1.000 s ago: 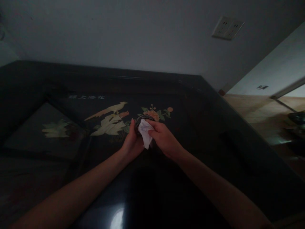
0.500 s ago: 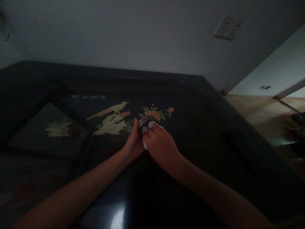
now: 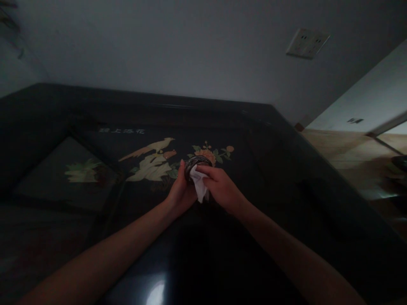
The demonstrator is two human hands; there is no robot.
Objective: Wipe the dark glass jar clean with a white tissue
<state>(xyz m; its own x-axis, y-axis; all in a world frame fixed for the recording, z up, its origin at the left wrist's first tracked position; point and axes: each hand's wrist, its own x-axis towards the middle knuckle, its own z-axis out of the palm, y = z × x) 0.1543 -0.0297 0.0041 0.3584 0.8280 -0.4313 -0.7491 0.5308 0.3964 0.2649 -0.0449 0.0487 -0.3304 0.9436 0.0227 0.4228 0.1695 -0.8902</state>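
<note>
A small dark, glossy, round, bowl-like dish (image 3: 199, 160) is held up over the table in my left hand (image 3: 180, 190). My thumb lies along its left side, and the other fingers are mostly hidden beneath it. My right hand (image 3: 221, 184) pinches a crumpled white tissue (image 3: 199, 183) against the near side of the dish. The tissue's lower end hangs down between both hands. It is too dark to tell exactly what kind of dish this is.
Beneath my hands spreads a glossy black table (image 3: 254, 237) decorated with a bird, flowers and characters. Behind it rises a pale wall with a socket plate (image 3: 308, 43). Light floor (image 3: 333, 146) shows at the right, with blurred dark objects at the far edge.
My right hand has shifted slightly right and its fingers have drawn back from inside the dish. More of the tissue now hangs down in view. My left hand keeps its hold.
</note>
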